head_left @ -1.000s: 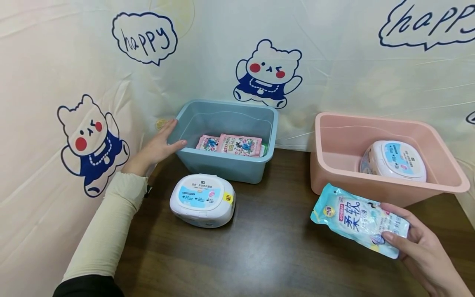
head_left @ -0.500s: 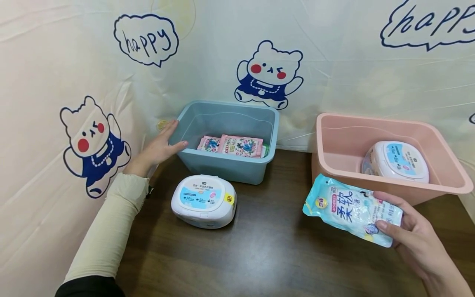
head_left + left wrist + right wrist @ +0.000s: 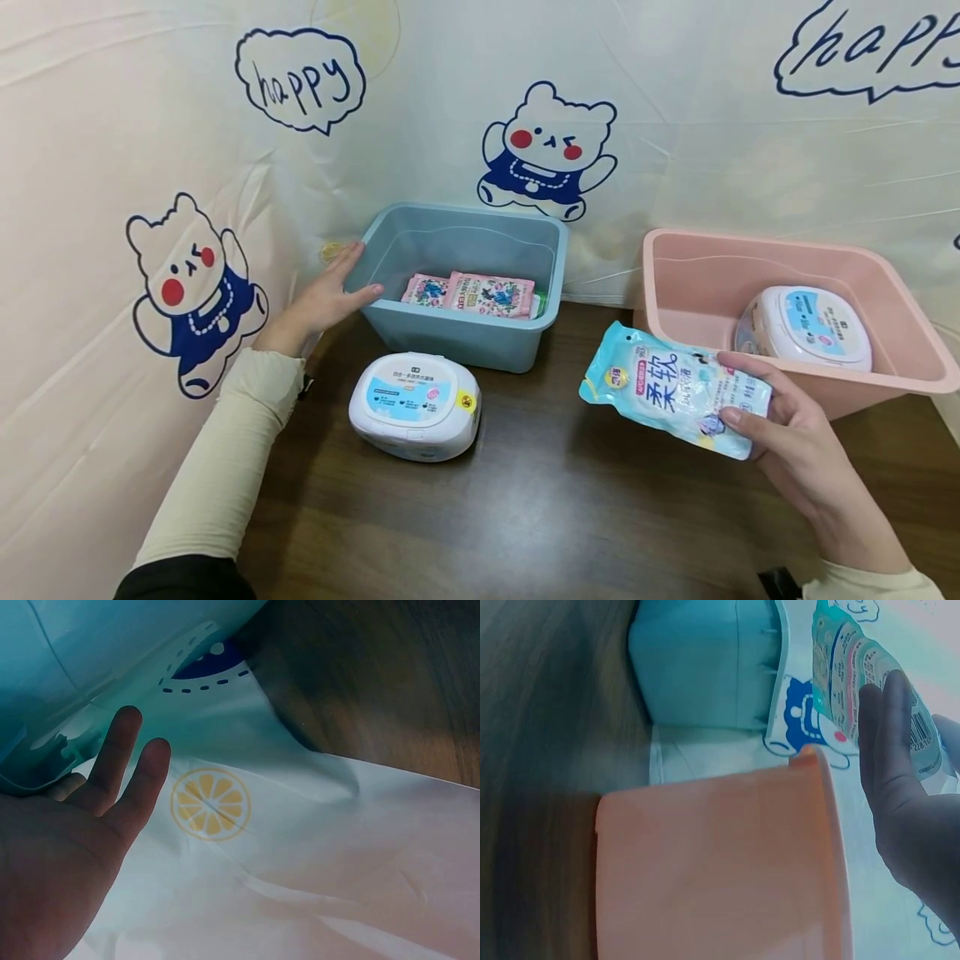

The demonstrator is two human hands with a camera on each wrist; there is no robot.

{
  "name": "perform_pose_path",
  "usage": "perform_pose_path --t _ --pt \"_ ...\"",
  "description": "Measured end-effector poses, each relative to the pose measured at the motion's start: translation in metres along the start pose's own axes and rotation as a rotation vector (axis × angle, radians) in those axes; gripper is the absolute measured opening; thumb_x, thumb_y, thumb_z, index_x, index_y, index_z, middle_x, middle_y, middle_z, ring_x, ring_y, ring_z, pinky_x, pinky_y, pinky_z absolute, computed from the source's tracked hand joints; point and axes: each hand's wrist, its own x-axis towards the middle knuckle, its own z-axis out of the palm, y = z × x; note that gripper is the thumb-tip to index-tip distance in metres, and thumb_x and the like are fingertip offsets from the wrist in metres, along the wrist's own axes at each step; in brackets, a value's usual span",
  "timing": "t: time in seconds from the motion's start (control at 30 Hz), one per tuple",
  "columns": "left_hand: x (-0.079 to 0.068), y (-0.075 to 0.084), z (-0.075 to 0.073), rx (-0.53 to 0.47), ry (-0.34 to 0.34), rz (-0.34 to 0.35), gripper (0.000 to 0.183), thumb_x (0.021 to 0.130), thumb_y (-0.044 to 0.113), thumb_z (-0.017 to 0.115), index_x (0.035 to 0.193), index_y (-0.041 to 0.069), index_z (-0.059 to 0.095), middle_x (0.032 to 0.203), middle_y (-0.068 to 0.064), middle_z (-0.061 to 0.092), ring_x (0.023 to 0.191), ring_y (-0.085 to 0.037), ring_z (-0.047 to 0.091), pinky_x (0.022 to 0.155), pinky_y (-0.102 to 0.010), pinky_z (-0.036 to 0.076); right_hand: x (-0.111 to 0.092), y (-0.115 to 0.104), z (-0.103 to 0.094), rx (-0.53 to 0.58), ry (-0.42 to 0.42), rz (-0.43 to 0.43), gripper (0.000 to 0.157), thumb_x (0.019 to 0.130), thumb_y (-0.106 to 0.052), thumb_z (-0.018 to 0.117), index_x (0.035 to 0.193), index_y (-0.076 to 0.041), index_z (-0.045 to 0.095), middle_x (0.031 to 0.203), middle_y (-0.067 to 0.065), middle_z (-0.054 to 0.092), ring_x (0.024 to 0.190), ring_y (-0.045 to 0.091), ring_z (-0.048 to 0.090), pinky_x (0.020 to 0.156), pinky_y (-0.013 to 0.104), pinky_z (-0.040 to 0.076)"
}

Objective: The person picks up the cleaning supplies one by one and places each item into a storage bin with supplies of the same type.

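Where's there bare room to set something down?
Mainly the table right of the white tub and nearer than the pouch in the right hand. A narrow strip between blue bin and pink bin is bare too. Crowded: the blue bin's left side, by the left hand; its inside, with pink packets; the pink bin's right, around another tub.

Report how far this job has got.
Looks done: pink packets lie in the blue bin, and one white tub sits in the pink bin. In hand: the right grip holds a light-blue pouch, in neither bin; the left grip is at the blue bin's rim. Likely remaining: placing the pouch, and perhaps the second white tub, which stands on the table.
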Motion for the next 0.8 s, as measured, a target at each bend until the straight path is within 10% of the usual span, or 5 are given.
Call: perform_pose_path --t 0.8 --pt "0.001 -0.002 0.001 -0.028 0.003 -0.007 0.097 0.095 0.061 0.058 0.164 0.028 -0.002 0.169 0.0 -0.007 0.153 -0.037 0.0 0.113 -0.071 0.007 0.089 0.011 0.06 0.069 0.136 0.167 0.053 0.102 0.001 0.055 0.15 -0.009 0.034 0.128 0.011 0.057 0.099 0.019 0.069 0.071 0.029 0.059"
